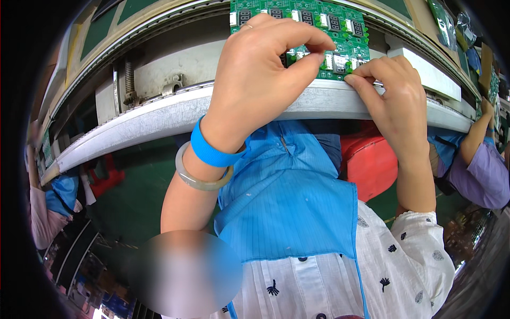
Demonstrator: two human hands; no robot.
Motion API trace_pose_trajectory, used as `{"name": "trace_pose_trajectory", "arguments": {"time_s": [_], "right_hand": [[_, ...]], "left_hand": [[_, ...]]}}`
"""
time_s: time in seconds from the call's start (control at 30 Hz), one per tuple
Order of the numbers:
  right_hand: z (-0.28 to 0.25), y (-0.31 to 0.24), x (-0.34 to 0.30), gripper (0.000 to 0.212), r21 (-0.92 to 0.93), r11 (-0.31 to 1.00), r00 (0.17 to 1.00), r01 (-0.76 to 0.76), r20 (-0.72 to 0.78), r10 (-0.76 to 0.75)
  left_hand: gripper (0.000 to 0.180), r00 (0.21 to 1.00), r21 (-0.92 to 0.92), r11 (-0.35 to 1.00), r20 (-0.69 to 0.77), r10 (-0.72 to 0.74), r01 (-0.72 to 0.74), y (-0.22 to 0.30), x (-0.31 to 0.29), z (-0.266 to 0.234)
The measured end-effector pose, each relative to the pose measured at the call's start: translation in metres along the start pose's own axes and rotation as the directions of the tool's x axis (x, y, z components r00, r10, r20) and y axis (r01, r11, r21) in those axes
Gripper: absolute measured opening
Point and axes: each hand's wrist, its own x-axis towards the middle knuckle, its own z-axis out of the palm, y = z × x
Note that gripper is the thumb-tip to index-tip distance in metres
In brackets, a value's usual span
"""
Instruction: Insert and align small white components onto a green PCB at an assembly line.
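Note:
A green circuit board panel (344, 47) lies across the rails beyond my body. It carries rows of dark digit displays (333, 22), white connectors and small green parts. My left hand (260, 72) arches over the panel's near left portion, thumb and forefinger brought close together above it; anything between those tips is too small to make out. At the panel's near right corner, my right hand (396, 85) pinches with thumb and forefinger beside a small green part (349, 67). What that pinch holds is hidden. A blue band (212, 146) and a pale bangle circle my left wrist.
A metal rail (154, 119) runs along my side of the conveyor, with a spring (129, 82) and bracket behind it. A white block (430, 74) stands right of the panel. Below is a red stool (369, 162). Other people sit at both sides, one in a purple sleeve (481, 175).

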Motion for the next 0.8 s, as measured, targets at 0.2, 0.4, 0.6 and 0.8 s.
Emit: {"name": "trace_pose_trajectory", "arguments": {"time_s": [0.2,0.4,0.6,0.8], "right_hand": [[-0.006,0.019,0.000,0.018,0.200,0.964,0.978,-0.177,-0.078,0.195],[0.016,0.056,-0.005,0.021,0.376,0.845,0.897,-0.380,-0.073,0.436],[0.026,0.066,-0.011,0.025,0.454,0.807,0.898,-0.378,-0.031,0.438],[0.015,0.058,-0.008,0.018,0.457,0.792,0.886,-0.404,-0.018,0.463]], "left_hand": [[0.021,0.998,0.063,0.998,0.062,0.014,-0.018,0.002,-0.003,0.002],[0.018,0.991,0.217,0.975,0.136,0.022,-0.052,0.011,0.004,0.010],[0.016,0.990,0.246,0.968,0.141,0.009,-0.044,0.015,0.003,0.012],[0.015,0.982,0.340,0.934,0.185,0.046,-0.108,0.021,0.007,0.017]]}}
